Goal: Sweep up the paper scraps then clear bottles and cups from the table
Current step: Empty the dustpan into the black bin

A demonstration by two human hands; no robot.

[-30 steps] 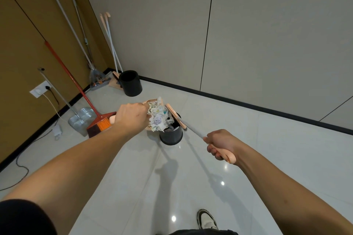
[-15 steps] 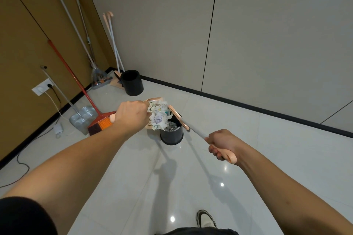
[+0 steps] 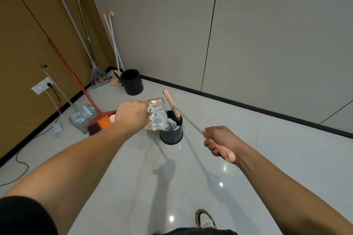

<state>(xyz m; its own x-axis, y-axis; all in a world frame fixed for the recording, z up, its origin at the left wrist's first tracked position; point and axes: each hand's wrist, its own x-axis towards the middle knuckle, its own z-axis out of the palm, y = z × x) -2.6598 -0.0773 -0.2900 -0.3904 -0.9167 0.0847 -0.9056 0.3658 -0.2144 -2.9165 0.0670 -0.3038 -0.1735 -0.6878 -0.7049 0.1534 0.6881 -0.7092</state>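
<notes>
Above the small black bin (image 3: 171, 134), the left hand (image 3: 131, 115) closes its grip on crumpled paper scraps (image 3: 158, 118); the right hand (image 3: 219, 142), fisted, grips the peach dustpan handle (image 3: 226, 153).

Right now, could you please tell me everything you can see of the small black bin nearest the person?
The small black bin is a round, matte, plastic-looking cylinder standing upright on the glossy floor tiles. Its open top holds crumpled paper scraps, heaped above the rim on its left side. The pink dustpan is tilted over its mouth. A larger black bin stands apart, nearer the corner.
</notes>
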